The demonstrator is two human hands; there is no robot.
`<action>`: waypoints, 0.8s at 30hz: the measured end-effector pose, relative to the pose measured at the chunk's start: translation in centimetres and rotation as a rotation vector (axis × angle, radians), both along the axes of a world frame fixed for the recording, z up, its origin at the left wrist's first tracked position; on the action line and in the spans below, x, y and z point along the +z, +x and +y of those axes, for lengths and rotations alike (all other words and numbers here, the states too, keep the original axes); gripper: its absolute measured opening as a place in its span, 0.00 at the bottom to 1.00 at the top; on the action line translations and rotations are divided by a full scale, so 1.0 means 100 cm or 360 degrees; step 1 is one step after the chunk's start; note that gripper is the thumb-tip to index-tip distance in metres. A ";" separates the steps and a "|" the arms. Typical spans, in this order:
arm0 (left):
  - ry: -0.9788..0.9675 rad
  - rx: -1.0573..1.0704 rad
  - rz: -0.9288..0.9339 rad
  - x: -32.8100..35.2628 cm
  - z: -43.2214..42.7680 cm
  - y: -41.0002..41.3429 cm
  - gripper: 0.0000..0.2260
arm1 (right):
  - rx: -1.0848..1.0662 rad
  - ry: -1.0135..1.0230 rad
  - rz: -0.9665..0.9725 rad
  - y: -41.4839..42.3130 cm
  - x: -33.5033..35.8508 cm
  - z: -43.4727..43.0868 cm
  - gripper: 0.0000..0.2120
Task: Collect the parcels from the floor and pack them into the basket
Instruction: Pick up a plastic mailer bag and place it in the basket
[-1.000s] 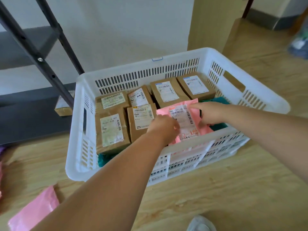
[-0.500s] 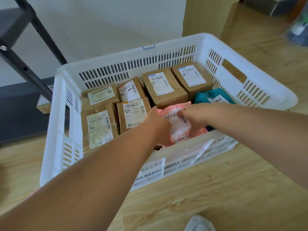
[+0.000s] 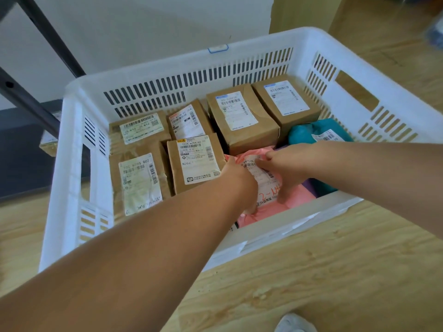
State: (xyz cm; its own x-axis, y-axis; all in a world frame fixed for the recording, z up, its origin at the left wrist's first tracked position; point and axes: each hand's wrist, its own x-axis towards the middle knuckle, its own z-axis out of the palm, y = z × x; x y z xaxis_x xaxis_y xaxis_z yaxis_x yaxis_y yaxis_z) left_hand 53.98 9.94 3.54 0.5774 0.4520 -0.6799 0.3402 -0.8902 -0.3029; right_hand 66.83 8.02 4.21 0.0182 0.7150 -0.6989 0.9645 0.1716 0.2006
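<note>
Wht plastic basket point(image 3: 72, 152), matt cardboard boxes point(image 3: 260, 137), glossy pink mailer point(image 3: 296, 202), wood floor point(image 3: 311, 271).

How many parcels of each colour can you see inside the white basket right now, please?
Brown parcels: 6
Pink parcel: 1
Teal parcel: 1
Purple parcel, mostly hidden: 1
Total visible in the basket: 9
</note>
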 end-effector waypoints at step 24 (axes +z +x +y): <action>-0.0053 0.0677 -0.1194 0.042 -0.001 -0.074 0.25 | -0.0429 0.0503 0.0373 -0.001 0.065 0.031 0.17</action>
State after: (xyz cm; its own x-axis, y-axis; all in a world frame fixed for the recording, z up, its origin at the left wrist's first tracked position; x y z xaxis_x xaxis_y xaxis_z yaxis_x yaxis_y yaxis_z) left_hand 46.53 9.82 7.79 0.6652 0.7183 -0.2037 0.7464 -0.6461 0.1594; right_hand 66.75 11.09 10.75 0.1001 0.8847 -0.4553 0.9917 -0.1256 -0.0259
